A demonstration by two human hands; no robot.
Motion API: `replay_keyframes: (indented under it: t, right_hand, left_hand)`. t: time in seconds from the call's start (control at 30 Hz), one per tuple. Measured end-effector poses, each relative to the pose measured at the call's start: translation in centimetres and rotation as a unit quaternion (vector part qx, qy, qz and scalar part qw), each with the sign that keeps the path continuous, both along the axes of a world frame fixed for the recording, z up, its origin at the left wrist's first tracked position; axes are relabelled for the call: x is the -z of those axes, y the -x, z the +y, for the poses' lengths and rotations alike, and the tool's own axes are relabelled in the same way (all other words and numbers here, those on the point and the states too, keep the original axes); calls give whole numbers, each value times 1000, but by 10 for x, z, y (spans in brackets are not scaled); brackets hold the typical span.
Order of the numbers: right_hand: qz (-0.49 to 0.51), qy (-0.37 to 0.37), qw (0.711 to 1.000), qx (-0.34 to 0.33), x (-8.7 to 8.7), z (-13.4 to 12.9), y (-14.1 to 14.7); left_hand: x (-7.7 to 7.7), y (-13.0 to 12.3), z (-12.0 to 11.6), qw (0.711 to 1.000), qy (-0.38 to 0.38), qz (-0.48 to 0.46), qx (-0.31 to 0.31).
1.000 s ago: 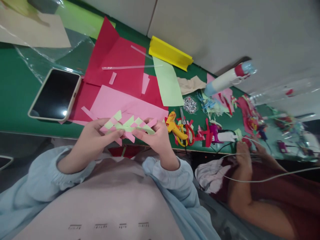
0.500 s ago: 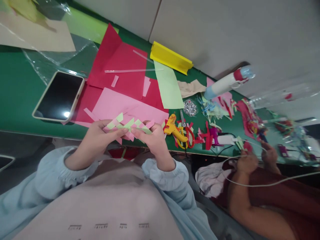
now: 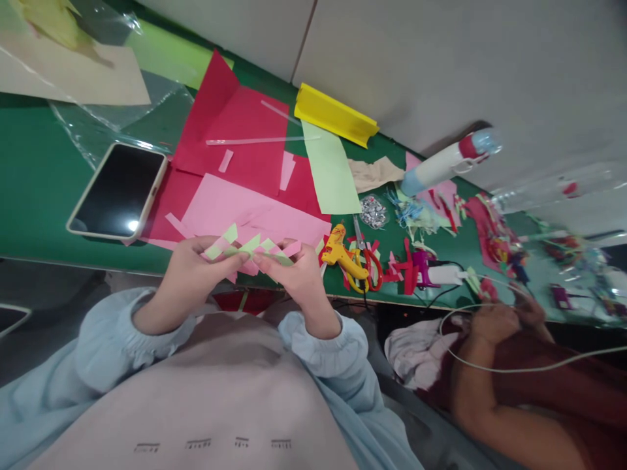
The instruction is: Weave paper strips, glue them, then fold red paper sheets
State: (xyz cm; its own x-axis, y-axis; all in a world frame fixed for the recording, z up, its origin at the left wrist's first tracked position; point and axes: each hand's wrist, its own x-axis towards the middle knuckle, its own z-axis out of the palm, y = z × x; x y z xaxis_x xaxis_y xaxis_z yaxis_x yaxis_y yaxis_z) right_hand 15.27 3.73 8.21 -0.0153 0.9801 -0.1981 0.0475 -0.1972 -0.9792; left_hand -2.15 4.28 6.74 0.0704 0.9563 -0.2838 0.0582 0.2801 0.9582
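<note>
Between my hands is a piece woven from light green and pink paper strips (image 3: 251, 244), held over the table's front edge. My left hand (image 3: 200, 267) pinches its left side, the thumb lying along the strips. My right hand (image 3: 292, 269) grips its right side with the thumb close to the other thumb. The fingers behind the strips are mostly hidden. Just beyond the hands lies a pink paper sheet (image 3: 230, 196) on red paper (image 3: 249, 117). A yellow glue gun (image 3: 345, 256) rests right of my right hand, beside red-handled scissors (image 3: 373, 269).
A phone (image 3: 117, 189) lies at left on the green table (image 3: 29, 163). Further back are a green paper strip (image 3: 333, 173), a folded yellow piece (image 3: 336, 116), a dish of small shiny bits (image 3: 373, 212) and a bottle (image 3: 445, 163). At right, a co-worker's hands (image 3: 497, 323) work near a white cable (image 3: 529, 370).
The woven strips have tilted slightly in my hands, with both hands still holding them. The co-worker's hands have shifted closer together.
</note>
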Motion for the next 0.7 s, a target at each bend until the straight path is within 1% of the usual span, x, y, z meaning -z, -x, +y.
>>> replay_keyframes:
  t: [0.1,0.2,0.33,0.5,0.6,0.7]
  right_hand:
    - [6,17,1000,3,-3,0,1]
    - [2,17,1000,5,-4,0,2]
    - [7,17,1000,6,-1,0,2]
    - [-32,8,999,31,7,1,1]
    - [-21,16,999,31,9,2,0]
    - [-8,31,999,34,7,2,-1]
  left_hand:
    - [2,1,-1,1000,-2,1,-13]
    - [5,2,0,1000,0,13,-14]
    - [5,3,0,1000,-2,24,-14]
    - [-4,4,0,998,-4,56,5]
    - [-10,6,0,998,-2,57,30]
    - [-11,6,0,997,-10,57,41]
